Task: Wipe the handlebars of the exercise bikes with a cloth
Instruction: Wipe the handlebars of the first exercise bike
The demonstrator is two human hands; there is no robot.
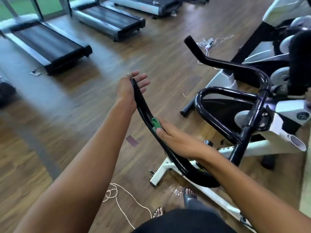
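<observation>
Two feet in dark slide sandals [189, 196] stand on the brown wood-plank floor [94, 101] beside a loose white cord [116, 197]. Above them the right hand [178, 142] lies flat, fingers straight, pressing a small green cloth [155, 123] against the middle of the long curved black handlebar [142, 108] of a white-framed exercise bike [159, 172]. The left hand [133, 84] (palm open, fingers straight) rests against the bar's far tip. Beyond stand grey treadmills [48, 46].

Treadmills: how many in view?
3. Left treadmill nearest, by the left edge; middle treadmill behind it, upper centre; top treadmill cut by the top edge. A dark shape at the left edge may be a fourth.
</observation>
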